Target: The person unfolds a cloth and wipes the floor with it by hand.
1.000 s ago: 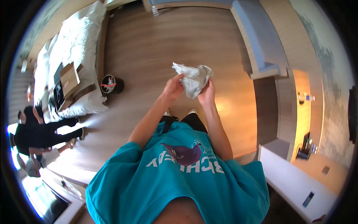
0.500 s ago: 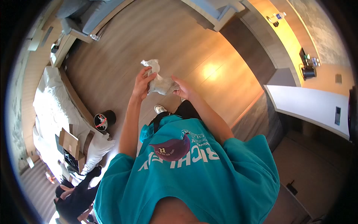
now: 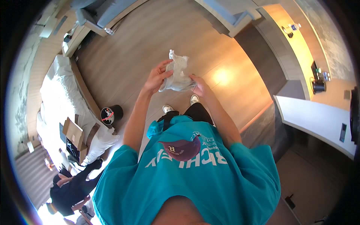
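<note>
A crumpled, whitish, see-through plastic bag [image 3: 177,77] is held up in front of me over the floor. My left hand [image 3: 156,78] grips its left side, with the thumb and fingers closed on the film. On the lower right edge, my right hand [image 3: 200,85] pinches the bag between thumb and fingers. The bag's top end sticks up in a narrow twist above my left fingers. Whether anything is inside it, I cannot tell.
On the left is a bed with white bedding [image 3: 62,86], bearing an open cardboard box [image 3: 74,135]. A black bin [image 3: 117,112] stands beside it. A person in dark clothes [image 3: 71,193] is at lower left. A desk [image 3: 315,118] runs along the right.
Both hands and the bag have shifted right and slightly up in view. The bag now looks more spread out between them. The room has shifted right in view too.
</note>
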{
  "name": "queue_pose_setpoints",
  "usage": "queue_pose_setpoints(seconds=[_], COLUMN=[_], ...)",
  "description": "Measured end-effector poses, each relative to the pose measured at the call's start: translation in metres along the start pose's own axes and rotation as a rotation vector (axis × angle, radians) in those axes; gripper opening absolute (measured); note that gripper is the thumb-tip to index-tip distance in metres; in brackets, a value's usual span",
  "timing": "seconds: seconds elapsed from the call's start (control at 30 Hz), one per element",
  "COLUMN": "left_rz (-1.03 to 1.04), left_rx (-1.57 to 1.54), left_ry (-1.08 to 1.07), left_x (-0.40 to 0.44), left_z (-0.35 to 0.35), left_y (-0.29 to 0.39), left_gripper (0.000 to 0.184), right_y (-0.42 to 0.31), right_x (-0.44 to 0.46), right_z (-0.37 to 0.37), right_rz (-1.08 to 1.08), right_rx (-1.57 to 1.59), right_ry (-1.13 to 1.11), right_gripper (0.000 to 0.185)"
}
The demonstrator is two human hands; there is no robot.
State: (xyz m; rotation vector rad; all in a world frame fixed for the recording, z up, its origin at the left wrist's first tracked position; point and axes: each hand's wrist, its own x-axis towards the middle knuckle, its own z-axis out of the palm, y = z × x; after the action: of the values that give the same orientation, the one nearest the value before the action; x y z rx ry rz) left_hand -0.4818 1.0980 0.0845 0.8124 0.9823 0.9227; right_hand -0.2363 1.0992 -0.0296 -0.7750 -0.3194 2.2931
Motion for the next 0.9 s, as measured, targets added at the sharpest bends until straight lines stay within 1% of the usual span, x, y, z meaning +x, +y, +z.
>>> queue_pose_setpoints(seconds=[0.03,0.07,0.13,0.2,0.27,0.33,0.4,0.43,0.47,0.5,0.57,0.63,0.7,0.73,0.77,0.8,0.83,0.87,0.9], left_rz=[0.052,0.057,0.04,0.038,-0.026,0.016,0.053,0.057,0.06,0.062,0.061,0.027,-0.009,-0.045,-0.082,-0.08,-0.045,-0.01,-0.005], left_rx=[0.026,0.02,0.164,0.151,0.25,0.242,0.235,0.298,0.361,0.36,0.293,0.351,0.412,0.504,0.596,0.597,0.587,0.576,0.577], left_ry=[0.081,0.097,0.325,0.364,0.413,0.401,0.387,0.368,0.347,0.352,0.281,0.3,0.316,0.309,0.303,0.3,0.282,0.262,0.258], left_x=[-0.001,-0.001,-0.003,-0.005,-0.008,-0.006,-0.008,-0.011,-0.014,-0.014,-0.013,-0.011,-0.009,-0.009,-0.008,-0.004,0.001,0.006,-0.002], left_z=[-0.004,-0.01,-0.023,-0.035,-0.044,-0.052,-0.052,-0.045,-0.041,-0.042,-0.045,-0.059,-0.078,-0.089,-0.098,-0.109,-0.115,-0.12,-0.101], left_y=[-0.001,-0.003,-0.003,-0.011,-0.022,-0.029,-0.023,-0.006,0.003,0.004,0.006,-0.008,-0.03,-0.043,-0.056,-0.068,-0.076,-0.085,-0.063], left_gripper=[0.059,0.059,0.062,0.066,0.069,0.07,0.071,0.071,0.07,0.07,0.069,0.07,0.072,0.073,0.074,0.074,0.077,0.079,0.079], right_y=[-0.003,-0.005,-0.015,-0.02,-0.017,-0.016,-0.02,-0.021,-0.023,-0.024,-0.024,-0.025,-0.021,-0.021,-0.022,-0.023,-0.026,-0.031,-0.036], right_x=[0.004,0.006,-0.001,-0.005,-0.002,0.005,0.011,0.01,0.007,0.007,0.009,0.007,0.001,-0.007,-0.016,-0.021,-0.018,-0.012,-0.007], right_z=[-0.008,-0.018,-0.013,-0.008,-0.008,-0.019,-0.031,-0.026,-0.022,-0.022,-0.027,-0.026,-0.017,-0.007,0.005,0.011,0.008,0.007,0.005], right_rz=[-0.039,-0.078,-0.06,-0.051,-0.057,-0.071,-0.037,-0.032,-0.018,-0.007,0.023,0.05,0.063,0.06,0.048,0.035,0.033,-0.031,-0.101], right_rx=[0.019,0.038,0.047,-0.17,-0.233,-0.299,-0.223,-0.226,-0.141,-0.057,-0.096,-0.135,-0.307,-0.304,-0.398,-0.493,-0.494,-0.67,-0.845], right_ry=[-0.018,-0.03,-0.031,0.14,0.155,0.169,0.022,0.018,0.059,0.099,0.087,0.078,0.153,0.155,0.237,0.319,0.322,0.366,0.407], right_gripper=[0.039,0.037,0.035,0.039,0.037,0.036,0.036,0.036,0.035,0.035,0.035,0.034,0.04,0.04,0.044,0.049,0.049,0.052,0.055])
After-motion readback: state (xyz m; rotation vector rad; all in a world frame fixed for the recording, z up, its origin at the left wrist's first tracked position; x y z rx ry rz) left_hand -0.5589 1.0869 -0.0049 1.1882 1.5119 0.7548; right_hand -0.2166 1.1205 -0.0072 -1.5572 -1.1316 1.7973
